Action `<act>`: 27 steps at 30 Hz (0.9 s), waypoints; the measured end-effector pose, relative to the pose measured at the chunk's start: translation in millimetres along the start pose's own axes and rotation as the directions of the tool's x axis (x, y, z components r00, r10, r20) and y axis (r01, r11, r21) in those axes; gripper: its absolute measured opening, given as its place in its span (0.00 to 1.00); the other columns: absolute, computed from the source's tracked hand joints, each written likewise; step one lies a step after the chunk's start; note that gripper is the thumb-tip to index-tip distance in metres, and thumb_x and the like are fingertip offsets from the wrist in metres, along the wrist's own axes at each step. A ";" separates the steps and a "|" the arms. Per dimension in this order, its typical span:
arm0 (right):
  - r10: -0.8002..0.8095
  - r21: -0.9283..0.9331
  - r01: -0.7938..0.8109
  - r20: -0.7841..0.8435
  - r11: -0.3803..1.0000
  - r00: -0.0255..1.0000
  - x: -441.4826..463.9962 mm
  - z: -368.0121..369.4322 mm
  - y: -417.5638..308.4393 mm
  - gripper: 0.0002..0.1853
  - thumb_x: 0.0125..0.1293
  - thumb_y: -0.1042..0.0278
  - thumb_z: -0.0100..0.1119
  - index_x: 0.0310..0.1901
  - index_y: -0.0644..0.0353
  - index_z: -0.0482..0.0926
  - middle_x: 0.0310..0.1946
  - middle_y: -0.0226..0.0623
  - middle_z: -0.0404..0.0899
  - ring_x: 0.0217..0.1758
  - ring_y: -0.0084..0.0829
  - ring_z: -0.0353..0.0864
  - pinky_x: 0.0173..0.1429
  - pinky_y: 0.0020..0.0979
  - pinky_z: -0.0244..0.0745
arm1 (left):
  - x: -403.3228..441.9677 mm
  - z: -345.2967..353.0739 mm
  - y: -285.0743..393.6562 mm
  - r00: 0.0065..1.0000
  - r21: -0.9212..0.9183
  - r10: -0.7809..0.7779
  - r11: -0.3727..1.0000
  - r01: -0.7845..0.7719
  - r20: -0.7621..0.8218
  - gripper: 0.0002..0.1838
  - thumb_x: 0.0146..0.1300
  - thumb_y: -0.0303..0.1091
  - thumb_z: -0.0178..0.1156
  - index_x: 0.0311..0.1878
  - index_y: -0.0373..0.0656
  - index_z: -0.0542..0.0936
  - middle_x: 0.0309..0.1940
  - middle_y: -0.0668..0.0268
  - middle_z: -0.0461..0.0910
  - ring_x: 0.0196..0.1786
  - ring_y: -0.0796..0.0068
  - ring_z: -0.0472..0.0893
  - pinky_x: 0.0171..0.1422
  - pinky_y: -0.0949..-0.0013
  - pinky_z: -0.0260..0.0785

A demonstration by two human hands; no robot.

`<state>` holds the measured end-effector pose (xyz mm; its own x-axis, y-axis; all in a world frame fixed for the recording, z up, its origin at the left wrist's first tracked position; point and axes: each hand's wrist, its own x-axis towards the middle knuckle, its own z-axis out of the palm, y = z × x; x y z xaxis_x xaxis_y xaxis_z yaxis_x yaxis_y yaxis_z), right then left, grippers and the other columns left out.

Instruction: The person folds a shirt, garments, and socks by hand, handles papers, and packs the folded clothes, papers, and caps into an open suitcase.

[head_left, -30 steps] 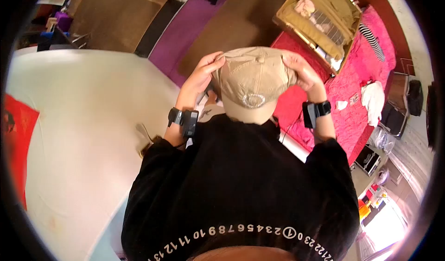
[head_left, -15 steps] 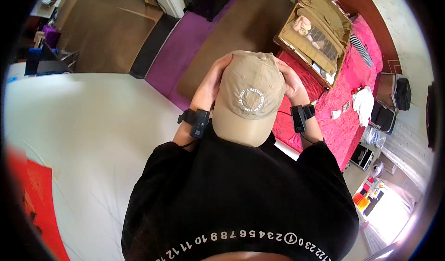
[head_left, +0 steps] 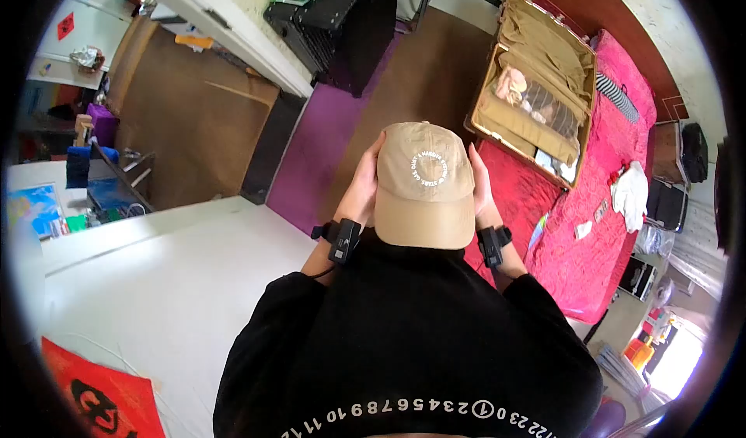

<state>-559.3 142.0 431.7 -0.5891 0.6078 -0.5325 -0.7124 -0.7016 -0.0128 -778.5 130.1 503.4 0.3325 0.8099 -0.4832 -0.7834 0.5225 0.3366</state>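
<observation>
A beige cap (head_left: 426, 177) with a ring of white lettering is held up in front of my chest, its brim towards me. My left hand (head_left: 368, 175) presses against the cap's left side, its fingertips hidden behind the fabric. Along the right side, my right hand (head_left: 480, 180) holds the cap, with fingers partly visible at the edge. Both wrists wear black strapped devices.
An open suitcase (head_left: 536, 88) with clothing inside lies on a pink bedspread (head_left: 575, 244), near a white cloth (head_left: 630, 197) and a striped item (head_left: 618, 97). A black cabinet (head_left: 334, 41) stands beyond the purple floor strip (head_left: 318, 154). A red poster (head_left: 101, 395) is at lower left.
The cap has turned so its lettering faces up, and my hands have slid lower along its sides. The view has shifted, showing more of the cabinet and the doorway.
</observation>
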 end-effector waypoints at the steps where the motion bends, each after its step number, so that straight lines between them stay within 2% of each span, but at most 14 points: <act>1: -0.035 0.000 0.035 0.018 0.999 0.999 7.6 2.7 -13.0 0.26 0.70 0.48 0.47 0.61 0.58 0.71 0.55 0.41 0.76 0.56 0.38 0.76 0.62 0.43 0.69 | 28.5 2.5 8.0 0.995 -0.021 -0.030 0.999 0.028 -0.096 0.26 0.69 0.52 0.48 0.60 0.42 0.72 0.60 0.62 0.74 0.59 0.65 0.74 0.65 0.62 0.65; 3: -0.114 0.014 0.113 0.037 0.993 0.993 12.1 1.5 -32.8 0.27 0.69 0.47 0.49 0.61 0.58 0.70 0.57 0.40 0.75 0.56 0.39 0.75 0.62 0.43 0.69 | 75.9 -0.6 9.2 0.952 -0.073 -0.109 0.993 0.092 -0.287 0.26 0.69 0.52 0.49 0.60 0.42 0.73 0.59 0.61 0.74 0.59 0.65 0.74 0.65 0.60 0.65; 6: -0.199 0.120 0.194 0.030 0.974 0.980 29.9 -1.1 -70.9 0.26 0.69 0.51 0.51 0.62 0.58 0.69 0.57 0.40 0.75 0.57 0.38 0.75 0.63 0.41 0.69 | 142.8 9.1 14.7 0.964 0.046 -0.023 0.998 0.036 -0.266 0.25 0.68 0.52 0.51 0.58 0.42 0.74 0.58 0.61 0.75 0.59 0.64 0.74 0.64 0.58 0.66; 9: -0.273 0.126 0.267 0.035 0.956 0.961 22.9 19.3 -114.0 0.24 0.70 0.54 0.50 0.62 0.58 0.69 0.56 0.41 0.75 0.56 0.38 0.76 0.62 0.40 0.71 | 196.2 33.0 16.8 0.963 -0.032 -0.205 0.979 0.202 -0.177 0.24 0.67 0.51 0.54 0.58 0.43 0.75 0.56 0.61 0.76 0.58 0.64 0.74 0.64 0.59 0.66; 10: -0.267 0.168 0.256 0.046 0.952 0.962 26.9 19.1 -131.4 0.24 0.70 0.54 0.50 0.61 0.59 0.69 0.56 0.42 0.75 0.56 0.39 0.77 0.61 0.40 0.71 | 210.6 45.5 17.5 0.965 0.064 -0.172 0.980 0.188 -0.200 0.24 0.66 0.50 0.55 0.57 0.43 0.75 0.56 0.62 0.77 0.58 0.65 0.74 0.64 0.60 0.66; 12: -0.322 0.219 0.299 0.078 0.929 0.943 33.5 35.2 -164.1 0.24 0.70 0.53 0.50 0.60 0.60 0.70 0.56 0.43 0.76 0.54 0.40 0.78 0.60 0.41 0.72 | 248.3 61.0 13.2 0.947 0.061 -0.218 0.969 0.238 -0.235 0.23 0.66 0.50 0.56 0.56 0.44 0.76 0.56 0.63 0.77 0.57 0.65 0.74 0.63 0.60 0.66; 14: -0.382 0.262 0.361 0.032 0.895 0.924 35.4 42.3 -189.6 0.24 0.70 0.53 0.50 0.60 0.62 0.70 0.55 0.44 0.76 0.54 0.40 0.78 0.60 0.42 0.72 | 292.0 57.8 5.1 0.934 0.121 -0.254 0.949 0.290 -0.251 0.21 0.66 0.49 0.57 0.54 0.44 0.77 0.53 0.63 0.78 0.56 0.65 0.75 0.62 0.61 0.67; 17: -0.475 0.375 0.442 -0.005 0.815 0.880 35.2 25.5 -209.7 0.24 0.70 0.53 0.50 0.58 0.64 0.71 0.54 0.46 0.76 0.53 0.42 0.78 0.61 0.43 0.72 | 330.4 92.4 -3.0 0.873 0.173 -0.360 0.886 0.430 -0.329 0.18 0.70 0.43 0.48 0.54 0.42 0.77 0.55 0.61 0.77 0.55 0.67 0.76 0.62 0.60 0.68; 18: -0.508 0.430 0.457 0.003 0.778 0.861 36.3 18.7 -215.6 0.24 0.70 0.53 0.50 0.58 0.64 0.71 0.54 0.47 0.77 0.53 0.42 0.78 0.61 0.43 0.72 | 348.1 95.7 -8.8 0.853 0.177 -0.406 0.861 0.478 -0.327 0.18 0.70 0.42 0.48 0.54 0.42 0.77 0.54 0.61 0.77 0.55 0.66 0.76 0.62 0.60 0.68; 19: -0.545 0.477 0.471 0.019 0.742 0.838 34.8 14.7 -216.8 0.24 0.70 0.53 0.50 0.58 0.64 0.71 0.54 0.47 0.77 0.53 0.43 0.78 0.61 0.44 0.72 | 362.5 92.1 -14.1 0.836 0.185 -0.448 0.835 0.518 -0.318 0.17 0.70 0.42 0.49 0.53 0.42 0.77 0.53 0.61 0.78 0.54 0.66 0.76 0.62 0.60 0.68; 22: -0.652 0.456 0.635 -0.144 0.624 0.745 30.9 15.3 -233.5 0.25 0.69 0.53 0.51 0.59 0.64 0.70 0.56 0.47 0.75 0.55 0.44 0.76 0.63 0.44 0.70 | 427.8 82.2 -36.3 0.766 0.220 -0.583 0.737 0.639 -0.269 0.16 0.69 0.41 0.51 0.52 0.42 0.78 0.52 0.61 0.79 0.53 0.65 0.77 0.61 0.59 0.69; 24: -0.760 0.464 0.742 -0.196 0.485 0.619 38.3 17.4 -245.0 0.26 0.69 0.53 0.51 0.61 0.62 0.68 0.59 0.46 0.72 0.58 0.44 0.74 0.64 0.44 0.68 | 459.0 106.8 -37.5 0.708 0.298 -0.658 0.643 0.705 -0.255 0.15 0.68 0.40 0.53 0.51 0.42 0.79 0.50 0.62 0.80 0.52 0.65 0.78 0.60 0.58 0.70; 25: -0.807 0.448 0.787 -0.205 0.425 0.553 36.6 15.6 -249.1 0.26 0.69 0.53 0.51 0.62 0.62 0.67 0.60 0.46 0.71 0.59 0.44 0.73 0.65 0.44 0.67 | 466.8 125.4 -40.3 0.651 0.302 -0.713 0.580 0.757 -0.260 0.15 0.67 0.40 0.55 0.50 0.42 0.79 0.49 0.62 0.81 0.51 0.65 0.78 0.59 0.58 0.70; 27: -0.818 0.483 0.809 -0.278 0.334 0.503 39.0 16.2 -246.7 0.27 0.69 0.53 0.50 0.64 0.60 0.64 0.62 0.44 0.69 0.62 0.43 0.70 0.66 0.45 0.65 | 481.2 151.1 -38.3 0.533 0.312 -0.792 0.447 0.838 -0.296 0.14 0.65 0.41 0.57 0.47 0.42 0.80 0.46 0.63 0.82 0.49 0.66 0.79 0.58 0.60 0.71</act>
<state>-412.7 344.9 427.8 0.3925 0.7764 -0.4931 -0.8988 0.4376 -0.0263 -509.1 540.1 380.1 0.6424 -0.0611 -0.7639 0.0921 0.9957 -0.0021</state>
